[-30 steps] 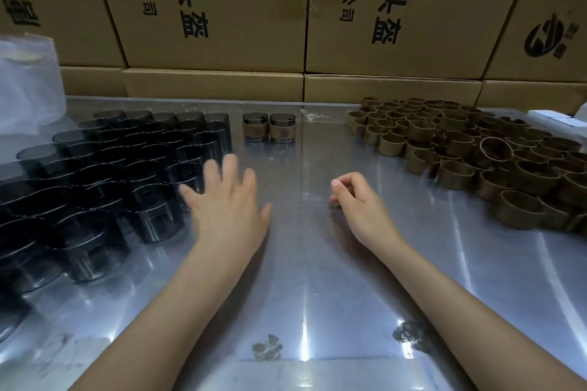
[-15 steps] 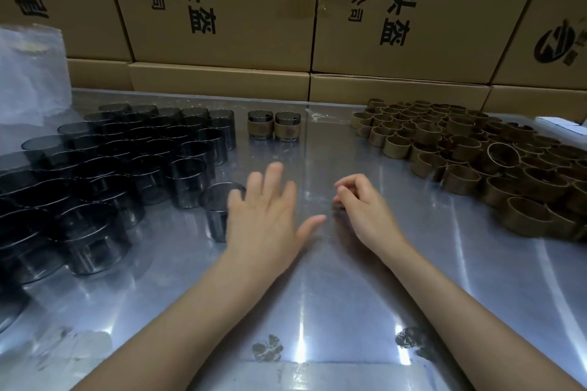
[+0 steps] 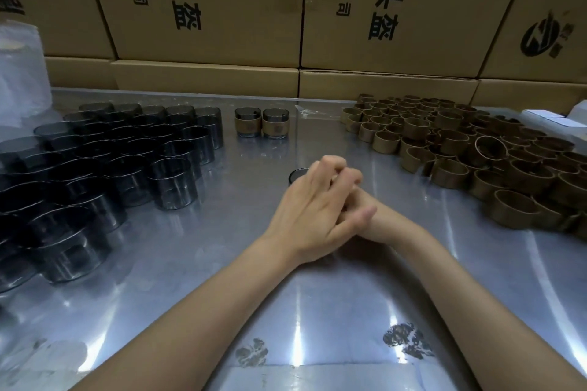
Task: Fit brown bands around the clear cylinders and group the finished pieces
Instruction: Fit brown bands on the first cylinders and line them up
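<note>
The desk (image 3: 190,263) looks like polished sheet metal, smooth and glossy, with bright streaks of reflected light and a few dull worn patches near its front edge. The clear cylinders (image 3: 104,165) look like smoky see-through glass or plastic, shiny, with thin bright rims. The brown bands (image 3: 476,155) look matt, like kraft paper or card. The boxes (image 3: 206,9) behind are matt corrugated cardboard with black print.

Printed cardboard boxes (image 3: 206,3) behind shiny metal table (image 3: 178,263)
</note>
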Demonstrator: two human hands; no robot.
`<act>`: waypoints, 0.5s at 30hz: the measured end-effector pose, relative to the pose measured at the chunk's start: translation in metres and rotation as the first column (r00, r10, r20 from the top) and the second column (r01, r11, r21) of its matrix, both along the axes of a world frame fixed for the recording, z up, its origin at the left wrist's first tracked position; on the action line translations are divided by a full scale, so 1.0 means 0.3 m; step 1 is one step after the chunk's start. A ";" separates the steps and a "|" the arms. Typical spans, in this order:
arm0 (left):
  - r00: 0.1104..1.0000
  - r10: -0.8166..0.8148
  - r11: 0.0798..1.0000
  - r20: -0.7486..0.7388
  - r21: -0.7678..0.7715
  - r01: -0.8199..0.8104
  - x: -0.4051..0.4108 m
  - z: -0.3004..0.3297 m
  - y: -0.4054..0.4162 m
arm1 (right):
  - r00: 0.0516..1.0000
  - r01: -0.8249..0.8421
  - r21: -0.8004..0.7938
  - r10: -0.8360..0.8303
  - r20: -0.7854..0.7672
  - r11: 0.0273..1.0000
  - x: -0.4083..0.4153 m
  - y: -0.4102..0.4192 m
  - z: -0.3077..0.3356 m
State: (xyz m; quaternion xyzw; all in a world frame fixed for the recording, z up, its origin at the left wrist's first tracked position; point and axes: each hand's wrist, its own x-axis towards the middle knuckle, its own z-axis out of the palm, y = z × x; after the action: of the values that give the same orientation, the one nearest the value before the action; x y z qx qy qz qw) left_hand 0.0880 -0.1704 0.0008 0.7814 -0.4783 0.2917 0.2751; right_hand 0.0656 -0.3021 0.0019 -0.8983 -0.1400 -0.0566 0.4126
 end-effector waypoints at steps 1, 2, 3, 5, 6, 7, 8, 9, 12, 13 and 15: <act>1.000 -0.019 1.000 0.003 -0.021 0.019 0.003 -0.007 -0.002 | 0.998 0.029 0.011 -0.030 0.056 1.000 -0.003 0.014 -0.007; 0.999 -0.033 0.999 -0.005 -0.043 0.033 0.008 -0.013 0.000 | 0.994 0.065 0.045 -0.068 0.084 0.997 -0.005 0.025 -0.012; 0.999 -0.040 0.997 -0.032 -0.070 0.038 0.016 -0.015 0.005 | 0.993 0.087 0.119 -0.096 0.071 0.989 -0.005 0.031 -0.015; 0.992 -0.036 0.991 -0.124 -0.131 0.019 0.037 -0.010 0.020 | 0.990 0.140 0.253 -0.142 -0.010 0.957 -0.003 0.028 -0.024; 0.984 -0.034 0.988 -0.176 -0.157 0.006 0.048 -0.008 0.028 | 0.983 0.177 0.295 -0.182 -0.010 0.939 -0.005 0.025 -0.023; 0.973 -0.037 0.985 -0.227 -0.172 -0.003 0.060 -0.006 0.038 | 0.974 0.205 0.344 -0.225 0.019 0.916 -0.007 0.021 -0.020; 0.960 -0.046 0.986 -0.275 -0.167 0.000 0.071 -0.006 0.047 | 0.962 0.224 0.401 -0.269 0.057 0.888 -0.009 0.020 -0.017; 0.946 -0.057 0.989 -0.320 -0.146 0.010 0.079 -0.008 0.056 | 0.948 0.241 0.455 -0.307 0.078 0.858 -0.012 0.015 -0.013; 0.918 -0.065 0.997 -0.391 -0.071 0.040 0.095 -0.016 0.076 | 0.909 0.299 0.526 -0.406 0.098 0.796 -0.016 0.009 -0.009; 0.918 -0.058 0.997 -0.393 -0.063 0.036 0.099 -0.016 0.076 | 0.894 0.317 0.531 -0.434 0.109 0.786 -0.016 0.005 -0.007; 0.922 -0.030 0.998 -0.386 -0.064 0.006 0.103 -0.019 0.070 | 0.868 0.348 0.507 -0.476 0.144 0.788 -0.017 0.001 -0.001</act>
State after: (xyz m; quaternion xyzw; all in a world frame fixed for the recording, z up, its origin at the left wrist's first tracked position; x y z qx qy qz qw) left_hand 0.1189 -0.1494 -0.0050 0.8103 -0.4124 0.1438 0.3907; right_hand 0.0604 -0.3018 0.0016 -0.7653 0.0251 -0.2972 0.5705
